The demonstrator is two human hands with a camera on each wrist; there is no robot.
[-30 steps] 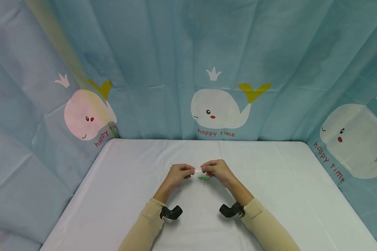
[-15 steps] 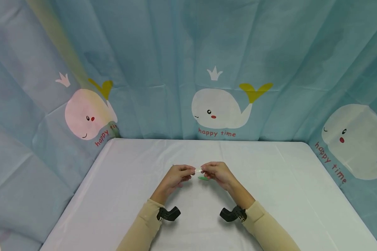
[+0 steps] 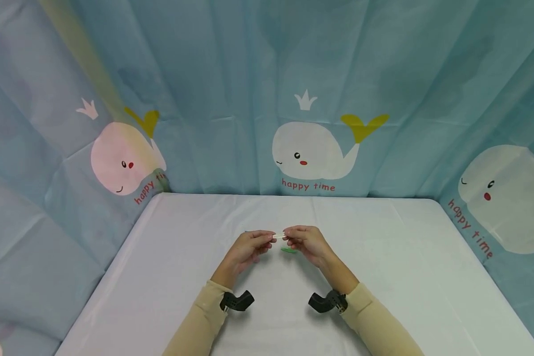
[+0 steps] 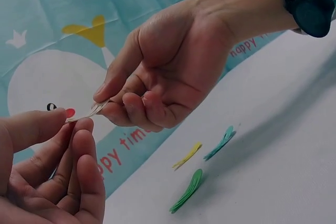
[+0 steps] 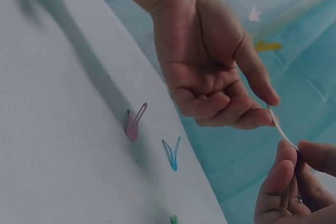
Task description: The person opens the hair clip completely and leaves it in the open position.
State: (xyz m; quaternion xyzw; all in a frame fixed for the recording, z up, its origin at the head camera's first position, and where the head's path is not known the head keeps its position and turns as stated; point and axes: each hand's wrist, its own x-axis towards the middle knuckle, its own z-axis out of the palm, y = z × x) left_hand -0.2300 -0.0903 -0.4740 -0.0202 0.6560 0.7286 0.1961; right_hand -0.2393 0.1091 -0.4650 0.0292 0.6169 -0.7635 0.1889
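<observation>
Between my two hands, just above the table, is a thin cream-white hair clip [image 3: 279, 236], bowed in the left wrist view. My left hand [image 3: 249, 248] pinches one end between thumb and fingers. At the other end my right hand [image 3: 308, 243] pinches it the same way. The fingertips cover both ends of the clip. A green hair clip [image 3: 289, 250] lies on the table just below the hands. Near it, in the left wrist view, are a yellow hair clip [image 4: 187, 156] and a teal hair clip [image 4: 219, 142].
In the right wrist view a pink clip [image 5: 132, 127] and a blue clip [image 5: 172, 154], both spread into a V, lie on the white table [image 3: 160, 296]. A whale-print curtain [image 3: 231, 99] surrounds the table's back and sides. Each wrist wears a black camera [image 3: 237, 300].
Both hands keep their pinch on the cream-white hair clip and stay nearly in place, the clip a touch higher in view. The head view has shifted slightly.
</observation>
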